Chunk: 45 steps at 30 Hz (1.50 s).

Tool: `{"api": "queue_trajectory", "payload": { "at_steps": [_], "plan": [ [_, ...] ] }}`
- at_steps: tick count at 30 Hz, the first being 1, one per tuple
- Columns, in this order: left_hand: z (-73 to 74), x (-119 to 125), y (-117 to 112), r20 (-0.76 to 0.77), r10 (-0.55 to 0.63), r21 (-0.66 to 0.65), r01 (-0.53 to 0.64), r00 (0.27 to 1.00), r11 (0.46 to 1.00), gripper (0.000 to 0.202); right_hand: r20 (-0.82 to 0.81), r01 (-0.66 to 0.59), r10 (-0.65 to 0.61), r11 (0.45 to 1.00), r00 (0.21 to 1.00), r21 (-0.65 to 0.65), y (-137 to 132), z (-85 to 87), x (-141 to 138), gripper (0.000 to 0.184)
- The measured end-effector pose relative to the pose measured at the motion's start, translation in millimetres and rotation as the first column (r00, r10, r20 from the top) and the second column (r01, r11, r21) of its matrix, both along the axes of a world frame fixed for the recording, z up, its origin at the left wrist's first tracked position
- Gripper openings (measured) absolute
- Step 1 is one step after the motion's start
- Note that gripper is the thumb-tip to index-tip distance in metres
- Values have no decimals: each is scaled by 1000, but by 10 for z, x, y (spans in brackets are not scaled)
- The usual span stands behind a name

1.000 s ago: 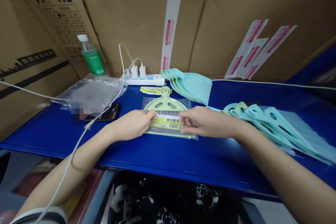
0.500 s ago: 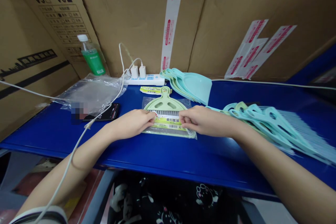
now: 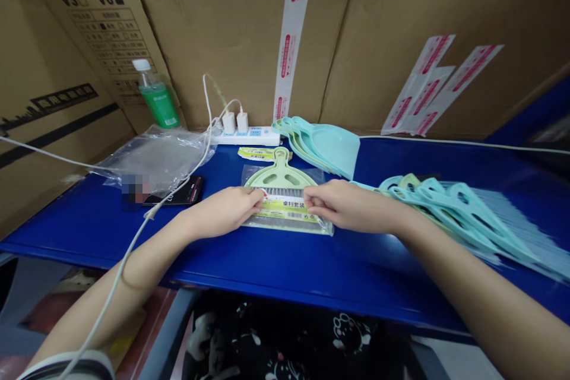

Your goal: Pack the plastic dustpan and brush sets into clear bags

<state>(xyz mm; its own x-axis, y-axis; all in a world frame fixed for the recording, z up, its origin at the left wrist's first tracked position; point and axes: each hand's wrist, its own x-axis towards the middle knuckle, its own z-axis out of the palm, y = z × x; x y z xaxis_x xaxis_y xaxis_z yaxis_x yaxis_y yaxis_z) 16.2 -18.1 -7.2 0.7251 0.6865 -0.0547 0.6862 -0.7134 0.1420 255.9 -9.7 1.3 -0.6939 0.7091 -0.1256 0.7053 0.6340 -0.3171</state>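
A pale green hand brush (image 3: 280, 177) lies with its handle pointing away from me, over what looks like a matching dustpan, in a clear plastic bag (image 3: 318, 227). Across its grey bristles sits a yellow and white printed label (image 3: 291, 204). My left hand (image 3: 231, 208) is closed at the left side of the bag, fingers pinched by the label's end. On the opposite side, my right hand (image 3: 332, 205) is also closed, its curled fingers pinching the bag near the label's right end. The fingertips are partly hidden.
Stacked dustpans (image 3: 333, 145) stand behind the bag, beside another yellow label (image 3: 258, 154). Several brushes (image 3: 463, 208) are piled at the right. Clear bags (image 3: 154, 157), a phone (image 3: 182, 193), a green bottle (image 3: 160, 104) and a power strip (image 3: 249, 135) lie leftward. A white cable (image 3: 133, 243) crosses my left arm.
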Motion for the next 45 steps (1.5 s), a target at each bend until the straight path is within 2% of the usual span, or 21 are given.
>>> {"api": "queue_trajectory", "payload": {
  "at_steps": [20,27,32,37,41,45],
  "plan": [
    [32,22,-27,-42,19,31,-18,999,999,19,59,33,-36,998,998,47,-22,-4,-34,14],
    [1,1,-24,22,42,4,-42,999,999,12,29,43,-45,997,999,62,-12,-28,-32,11],
    [-13,-3,-26,49,65,63,-68,997,996,11,31,73,-76,995,997,68,-25,-13,-43,8],
    [-16,-26,-17,75,-9,137,-2,997,991,19,26,104,-106,993,994,57,-30,-1,-31,3],
    [-15,-31,-8,46,-63,203,53,997,978,27,52,106,-108,993,993,43,-25,2,-17,16],
    [-13,-18,-6,-34,-160,194,163,987,967,52,87,112,-114,993,990,29,-30,13,-27,25]
  ]
}}
